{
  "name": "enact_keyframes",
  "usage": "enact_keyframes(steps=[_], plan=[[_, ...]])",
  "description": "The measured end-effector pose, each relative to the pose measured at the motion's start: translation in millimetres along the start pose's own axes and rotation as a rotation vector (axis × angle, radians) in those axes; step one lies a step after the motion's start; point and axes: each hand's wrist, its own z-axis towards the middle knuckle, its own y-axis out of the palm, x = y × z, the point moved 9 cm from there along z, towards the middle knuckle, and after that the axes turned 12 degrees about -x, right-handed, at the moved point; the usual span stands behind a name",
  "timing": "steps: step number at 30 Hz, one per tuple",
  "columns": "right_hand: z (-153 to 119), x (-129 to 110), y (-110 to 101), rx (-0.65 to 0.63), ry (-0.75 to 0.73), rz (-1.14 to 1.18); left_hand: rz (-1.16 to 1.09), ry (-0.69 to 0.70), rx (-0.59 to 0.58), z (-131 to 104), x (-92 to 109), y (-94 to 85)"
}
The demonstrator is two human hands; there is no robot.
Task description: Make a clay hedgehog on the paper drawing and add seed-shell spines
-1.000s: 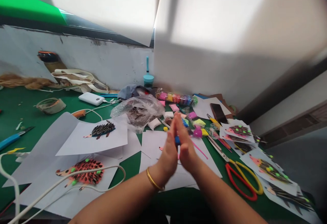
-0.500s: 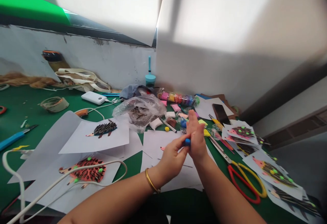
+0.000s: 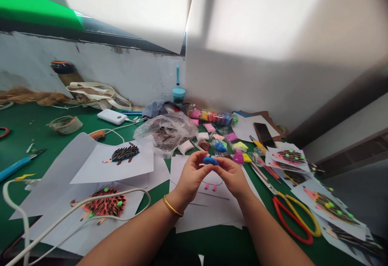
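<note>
A flattened oval piece of blue clay (image 3: 211,161) is pinched between the fingers of both hands. My left hand (image 3: 193,174) wears a gold bangle at the wrist and grips the clay's left side. On its right side my right hand (image 3: 232,174) holds it with thumb and fingers. Both hands are above a white sheet (image 3: 212,211) that bears small pink clay feet (image 3: 210,186) and part of an outline. Bags of colored clay (image 3: 220,146) lie just behind the hands.
Red-and-yellow scissors (image 3: 281,197) lie to the right, beside finished hedgehog pictures (image 3: 329,205). More hedgehog sheets (image 3: 124,153) and a white cable (image 3: 54,221) are on the left. A plastic bag (image 3: 166,132), a power bank (image 3: 111,116) and a phone (image 3: 263,135) are farther back.
My right hand has turned from an upright, flat palm to a pinch on the clay. The blue clay now looks wider and flatter, and the pink feet on the sheet have come into view.
</note>
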Motion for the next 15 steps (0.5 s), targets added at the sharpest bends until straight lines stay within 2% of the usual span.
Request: enact_keyframes(steps=[3,6,11,15], plan=[[-2.2,-3.8,-4.9,0.037,-0.002,-0.130,0.248,0.019,-0.021,2.4,8.8,-3.9],[-3.5,-5.0,-5.0,0.027,0.002,-0.198,0.428,0.068,0.016,3.7,19.6,-9.1],[-1.0,-3.2,5.1,-0.053,-0.039,-0.059,0.317,0.059,-0.001,3.6,15.4,-7.6],[-1.3,-6.6,5.4,-0.034,-0.042,-0.073,0.291,-0.008,-0.040,3.7,4.8,-4.9]])
